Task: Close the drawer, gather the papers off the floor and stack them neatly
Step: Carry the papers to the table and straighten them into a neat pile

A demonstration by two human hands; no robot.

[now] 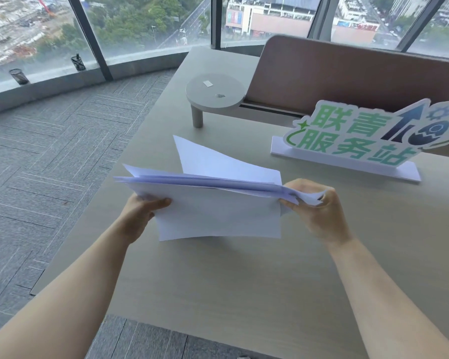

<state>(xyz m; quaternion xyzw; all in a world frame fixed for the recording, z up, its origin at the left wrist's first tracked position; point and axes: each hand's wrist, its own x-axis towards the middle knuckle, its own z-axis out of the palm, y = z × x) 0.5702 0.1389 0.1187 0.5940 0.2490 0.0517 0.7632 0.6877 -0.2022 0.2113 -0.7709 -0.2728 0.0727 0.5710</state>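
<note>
The left hand (140, 216) grips the left edge of a loose bundle of white paper sheets (218, 211), thumb lying across the near face and the fingers hidden behind. The right hand (319, 211) pinches the bundle's right edge, thumb on the near side, fingers curled round the far side, where the sheet corners bend and fan out past the knuckles. Between the two hands the bundle stands roughly on edge, its lower edge just above or touching the pale wood-grain desk top (244, 286); which of the two cannot be told. The sheets are not squared: their top edges splay apart, and one sheet rises at a slant behind the rest, its corner pointing up and to the left.

Beyond the bundle, on the desk, stands a small round grey shelf on a single cylindrical leg (215, 95), with a small white slip (208, 83) and a metal paper clip (220, 95) on its top. To the right of the bundle and well apart from it stands a white, green and dark blue cut-out sign with Chinese characters (353, 136) on a flat white base. Behind the sign rises a brown partition panel (347, 76). To the left of the bundle, past the desk edge, lies grey patterned carpet (49, 151), and far beyond it two black mesh pen holders (19, 76) sit on the window ledge.
</note>
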